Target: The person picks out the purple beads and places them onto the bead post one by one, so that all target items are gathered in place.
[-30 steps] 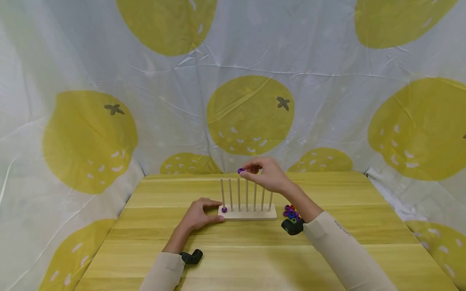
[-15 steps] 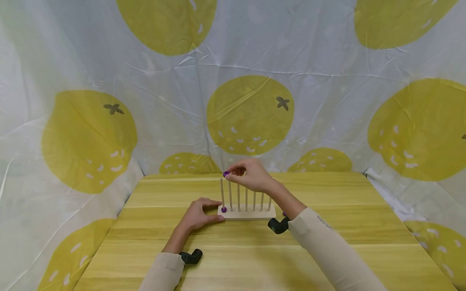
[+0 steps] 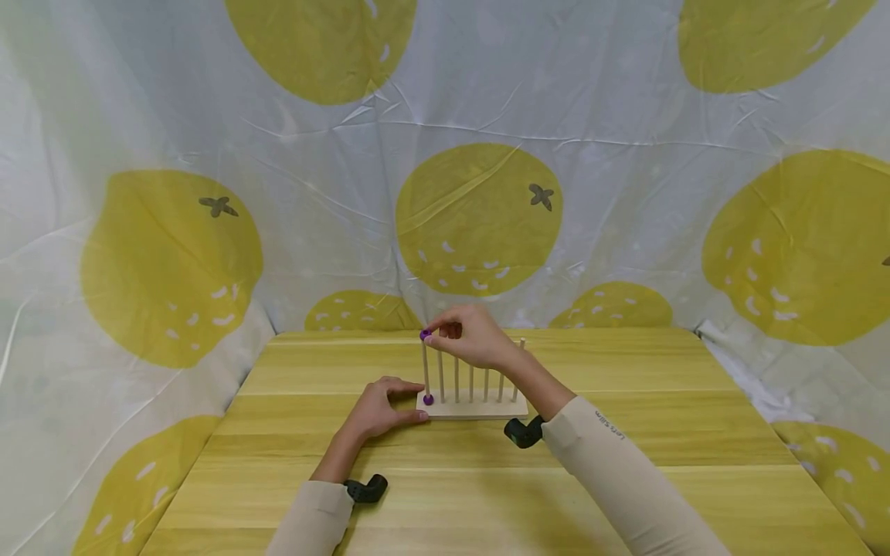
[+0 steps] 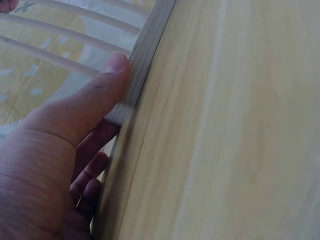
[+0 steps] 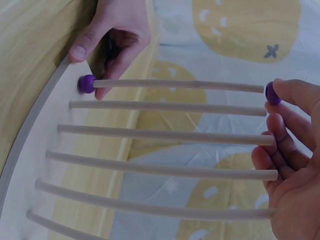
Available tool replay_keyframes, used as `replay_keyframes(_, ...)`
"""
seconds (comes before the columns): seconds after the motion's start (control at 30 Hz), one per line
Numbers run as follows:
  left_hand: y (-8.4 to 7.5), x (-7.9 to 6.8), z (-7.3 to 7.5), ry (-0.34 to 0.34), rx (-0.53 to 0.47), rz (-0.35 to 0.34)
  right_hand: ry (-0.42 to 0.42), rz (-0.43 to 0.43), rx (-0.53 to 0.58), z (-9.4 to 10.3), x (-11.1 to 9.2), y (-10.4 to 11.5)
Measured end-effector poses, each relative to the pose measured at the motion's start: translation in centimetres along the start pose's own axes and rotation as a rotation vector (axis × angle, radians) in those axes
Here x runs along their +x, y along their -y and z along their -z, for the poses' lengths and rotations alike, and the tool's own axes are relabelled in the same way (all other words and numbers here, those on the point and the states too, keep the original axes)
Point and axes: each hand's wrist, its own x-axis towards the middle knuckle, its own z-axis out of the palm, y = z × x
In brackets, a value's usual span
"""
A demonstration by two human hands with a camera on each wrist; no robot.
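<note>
A wooden peg stand with several upright pegs rests on the table. My left hand grips its left end, the thumb on the near edge and a finger on the far side. One purple bead sits at the foot of the leftmost peg. My right hand pinches a second purple bead between thumb and forefinger, right at that peg's top end. The other pegs carry no beads in the right wrist view.
The wood-grain table extends around the stand, with its far edge just behind. A fabric backdrop with yellow fruit prints hangs beyond it. My right forearm and sleeve cover the table right of the stand.
My right hand has carried the purple bead leftward from over the middle pegs to the leftmost peg's top. The loose beads are now hidden behind the right arm. The left hand stays put.
</note>
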Motion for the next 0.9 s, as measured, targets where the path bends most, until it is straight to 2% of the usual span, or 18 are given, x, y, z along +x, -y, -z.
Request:
replay_keyframes(0.63, -0.01, 0.13, -0.08, -0.002, 0.008, -0.004, 0.046, -0.006, -0.067, -0.07, 0.28, 0.40)
replay_keyframes(0.9, 0.18, 0.05, -0.11, 0.000, -0.009, -0.002, 0.044, -0.007, -0.055, -0.08, 0.12, 0.30)
